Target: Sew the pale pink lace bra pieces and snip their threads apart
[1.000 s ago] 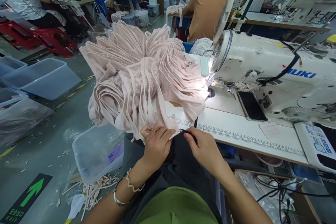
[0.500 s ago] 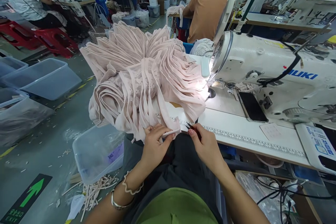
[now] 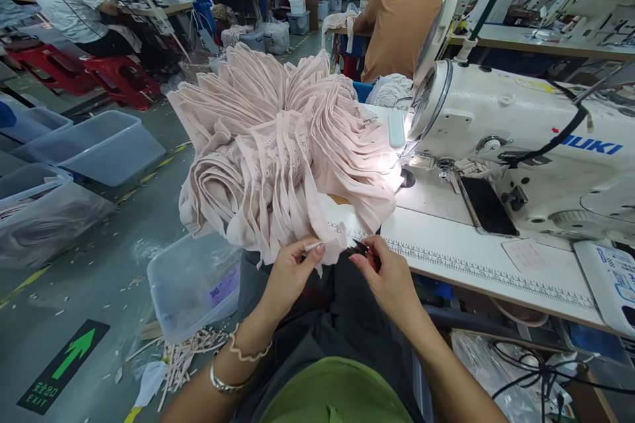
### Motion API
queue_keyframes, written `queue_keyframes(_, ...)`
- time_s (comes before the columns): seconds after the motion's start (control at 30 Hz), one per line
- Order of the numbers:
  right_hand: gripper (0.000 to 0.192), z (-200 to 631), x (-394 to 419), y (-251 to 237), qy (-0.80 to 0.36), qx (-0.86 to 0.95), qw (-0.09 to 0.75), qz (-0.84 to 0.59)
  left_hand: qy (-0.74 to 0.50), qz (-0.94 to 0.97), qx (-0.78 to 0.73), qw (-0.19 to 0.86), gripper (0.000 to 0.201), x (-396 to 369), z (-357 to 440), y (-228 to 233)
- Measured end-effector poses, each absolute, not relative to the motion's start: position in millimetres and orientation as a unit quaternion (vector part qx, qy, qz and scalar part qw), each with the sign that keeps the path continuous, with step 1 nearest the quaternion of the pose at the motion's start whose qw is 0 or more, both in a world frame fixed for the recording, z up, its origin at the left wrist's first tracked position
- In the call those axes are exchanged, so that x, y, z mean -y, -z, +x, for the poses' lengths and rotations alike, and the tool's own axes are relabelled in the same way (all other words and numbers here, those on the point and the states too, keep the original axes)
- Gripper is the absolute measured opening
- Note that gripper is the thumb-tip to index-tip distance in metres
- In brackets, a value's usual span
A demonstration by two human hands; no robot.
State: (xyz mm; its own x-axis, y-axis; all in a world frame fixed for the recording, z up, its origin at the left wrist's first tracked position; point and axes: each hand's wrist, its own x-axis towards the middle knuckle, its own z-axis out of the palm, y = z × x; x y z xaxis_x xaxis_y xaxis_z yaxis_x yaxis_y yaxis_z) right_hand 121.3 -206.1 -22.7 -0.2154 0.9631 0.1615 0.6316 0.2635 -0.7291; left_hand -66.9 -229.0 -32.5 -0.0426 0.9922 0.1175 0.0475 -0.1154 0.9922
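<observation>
A big heap of pale pink fabric pieces (image 3: 262,152) with lace and long straps covers the left end of the sewing table and hangs over its front edge. Thumb and fingers of my left hand (image 3: 292,274) pinch the end of one pink fabric strap (image 3: 333,246) at that edge. Just right of it, my right hand (image 3: 389,274) is closed around small thread snips (image 3: 362,248); their dark pointed blades face the strap end, apart from it. The snips' handle is mostly hidden in my palm.
A white sewing machine (image 3: 516,125) stands on the right, with a phone (image 3: 489,205) and a paper slip (image 3: 526,256) on its table. Below left is a clear plastic bin (image 3: 183,291) beside fabric scraps (image 3: 191,357). Co-workers sit further back; more bins (image 3: 106,152) line the left.
My left hand has turned the strap end, which now spreads flatter beyond my fingers. The snips have shifted slightly away from it in my right hand. The whole view has swung a little left.
</observation>
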Motion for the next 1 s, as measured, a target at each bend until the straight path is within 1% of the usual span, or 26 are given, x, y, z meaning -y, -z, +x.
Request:
queue_keyframes(0.07, 0.026, 126, 203, 19, -0.248, 0.742, 0.297, -0.548, -0.502, 0.633, -0.487, 0.333, 0.039, 232, -79, 24)
queue_keyframes(0.13, 0.019, 131, 197, 9, -0.227, 0.762, 0.300, -0.528, -0.532, 0.649, -0.520, 0.163, 0.035, 234, -100, 17)
queue_keyframes(0.2, 0.025, 132, 185, -7, -0.195, 0.789, 0.321, -0.486, -0.593, 0.548, -0.589, -0.009, 0.028, 232, -128, 17)
queue_keyframes(0.23, 0.030, 129, 175, -18, -0.170, 0.805, 0.333, -0.461, -0.617, 0.480, -0.620, -0.071, 0.025, 230, -142, 19)
queue_keyframes(0.27, 0.035, 123, 163, -30, -0.135, 0.817, 0.350, -0.438, -0.623, 0.427, -0.648, -0.102, 0.024, 226, -156, 22)
queue_keyframes(0.3, 0.038, 114, 148, -44, -0.098, 0.831, 0.358, -0.414, -0.620, 0.402, -0.665, -0.105, 0.026, 223, -168, 26)
queue_keyframes(0.33, 0.039, 103, 131, -59, -0.058, 0.838, 0.372, -0.394, -0.608, 0.404, -0.679, -0.075, 0.030, 219, -177, 30)
queue_keyframes(0.4, 0.042, 72, 87, -90, 0.005, 0.836, 0.391, -0.384, -0.550, 0.462, -0.694, 0.049, 0.036, 210, -185, 36)
queue_keyframes(0.47, 0.044, 35, 37, -120, 0.040, 0.826, 0.403, -0.392, -0.491, 0.510, -0.684, 0.176, 0.041, 201, -181, 38)
queue_keyframes(0.5, 0.046, 17, 12, -133, 0.047, 0.823, 0.401, -0.400, -0.483, 0.512, -0.672, 0.230, 0.043, 196, -177, 37)
queue_keyframes(0.57, 0.049, -17, -34, -153, 0.034, 0.826, 0.357, -0.434, -0.504, 0.474, -0.633, 0.346, 0.043, 183, -169, 32)
queue_keyframes(0.63, 0.048, -45, -68, -163, 0.041, 0.851, 0.280, -0.443, -0.520, 0.410, -0.586, 0.467, 0.044, 169, -166, 27)
queue_keyframes(0.67, 0.047, -55, -80, -164, 0.057, 0.865, 0.240, -0.438, -0.518, 0.385, -0.570, 0.509, 0.045, 162, -166, 24)
queue_keyframes(0.73, 0.044, -67, -94, -160, 0.089, 0.886, 0.165, -0.423, -0.512, 0.365, -0.560, 0.539, 0.043, 149, -170, 20)
queue_keyframes(0.83, 0.041, -67, -101, -146, 0.087, 0.887, 0.086, -0.444, -0.564, 0.343, -0.543, 0.519, 0.035, 130, -182, 14)
queue_keyframes(0.93, 0.037, -57, -99, -141, 0.067, 0.877, 0.042, -0.473, -0.618, 0.288, -0.513, 0.522, 0.024, 104, -196, 4)
queue_keyframes(1.0, 0.032, -48, -90, -143, 0.058, 0.875, 0.027, -0.479, -0.627, 0.277, -0.508, 0.521, 0.026, 85, -205, -6)
